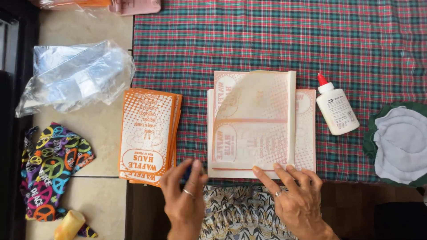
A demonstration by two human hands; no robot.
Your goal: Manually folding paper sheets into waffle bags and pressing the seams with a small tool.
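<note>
Right hand (297, 195) pressed flat on folded paper sheet (260, 126), grip open. Left hand (184, 195) grip pinched small dark thing. Orange bag stack (149, 133) done; glue bottle (336, 106) capped.

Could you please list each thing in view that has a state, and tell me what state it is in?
Glue bottle: lying flat, red cap on.
Folded paper sheet: folded over the stack beneath.
Orange paper bags: stacked flat.
Clear plastic wrapper: crumpled.
Left hand: closed on a small blue thing.
Right hand: fingertips pressing the sheet's edge.
</note>
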